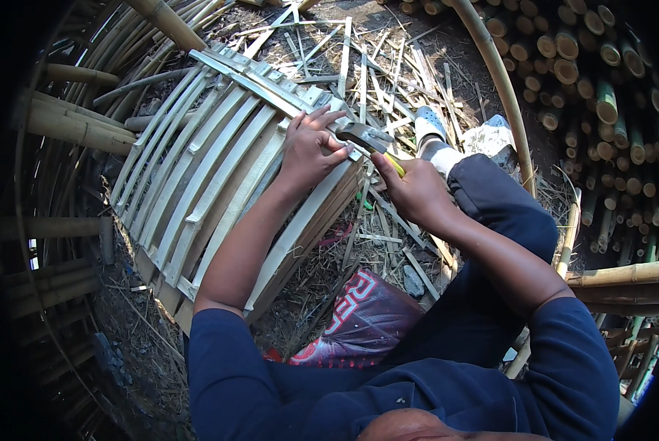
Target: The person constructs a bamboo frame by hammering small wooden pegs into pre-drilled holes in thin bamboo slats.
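Note:
Pale split-bamboo slats (210, 158) lie side by side over a wooden block, forming a panel to my left. Across their far ends runs a bamboo crosspiece (252, 84). My left hand (309, 151) rests at the right end of this crosspiece, thumb and forefinger pinched together and the other fingers raised. Whatever sits in the pinch is too small to make out. In my right hand (417, 192) is a hammer (366, 137) with a yellow handle, gripped near its head. The metal head is just right of my left fingertips, over the panel's corner.
Bamboo offcuts (362, 73) litter the ground beyond the panel. A big stack of cut bamboo poles (564, 70) fills the far right, behind a curved pole (502, 73). My shoe (429, 123) is past the hammer. A printed red and dark sack (370, 316) lies between my legs.

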### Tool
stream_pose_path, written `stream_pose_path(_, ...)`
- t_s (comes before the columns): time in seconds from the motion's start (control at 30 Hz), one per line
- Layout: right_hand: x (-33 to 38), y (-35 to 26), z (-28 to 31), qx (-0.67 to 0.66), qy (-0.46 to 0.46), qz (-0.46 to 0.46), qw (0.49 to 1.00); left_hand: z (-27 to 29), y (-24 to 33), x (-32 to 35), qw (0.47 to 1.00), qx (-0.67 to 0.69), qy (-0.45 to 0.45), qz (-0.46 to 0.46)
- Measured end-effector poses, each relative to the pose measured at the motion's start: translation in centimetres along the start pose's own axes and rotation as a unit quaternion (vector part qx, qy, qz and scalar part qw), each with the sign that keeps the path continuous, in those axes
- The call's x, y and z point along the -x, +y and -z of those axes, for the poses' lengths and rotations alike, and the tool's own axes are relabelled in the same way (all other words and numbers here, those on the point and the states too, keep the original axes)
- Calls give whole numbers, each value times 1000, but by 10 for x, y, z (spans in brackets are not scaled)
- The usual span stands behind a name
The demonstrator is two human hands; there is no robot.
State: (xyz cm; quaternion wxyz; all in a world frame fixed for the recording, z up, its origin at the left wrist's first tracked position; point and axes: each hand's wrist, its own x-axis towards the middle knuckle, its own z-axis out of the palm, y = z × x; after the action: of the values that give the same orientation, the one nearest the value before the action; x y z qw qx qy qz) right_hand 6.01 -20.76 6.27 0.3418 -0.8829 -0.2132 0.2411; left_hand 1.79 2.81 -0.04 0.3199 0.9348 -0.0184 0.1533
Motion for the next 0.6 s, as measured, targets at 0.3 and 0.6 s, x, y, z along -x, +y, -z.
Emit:
stream_pose_path(0.3,-8,5,-2,44,-14,-15,999,0,-4,-3,1000,-16,-2,-12)
stream_pose_path(0.6,0,4,-4,-13,21,36,999,0,-5,0,1000,-12,-4,-7)
